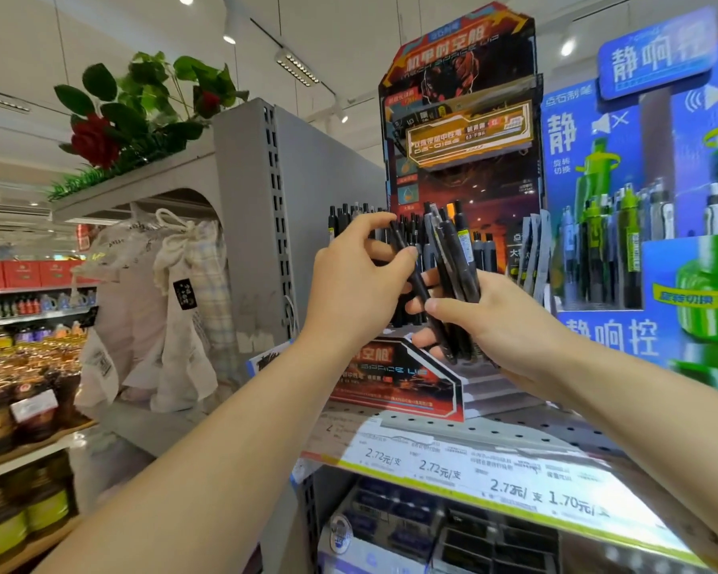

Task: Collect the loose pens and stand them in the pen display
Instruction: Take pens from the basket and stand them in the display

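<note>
A red and black cardboard pen display [461, 130] stands on the shelf, with black pens upright in its tiers behind my hands. My right hand [502, 333] grips a bundle of several black pens [457, 258], held upright in front of the display. My left hand [357, 279] pinches one black pen [407, 263] between thumb and fingers at the bundle's left side. That single pen leans against the bundle, its lower end hidden by my right fingers.
A blue and green pen display [647, 225] stands immediately right. A grey shelf upright [266, 225] and hanging cloth bags [175, 300] are at the left. Price labels [473, 474] line the shelf's front edge, with boxed stock [411, 528] below. Jars [17, 391] fill a far-left shelf.
</note>
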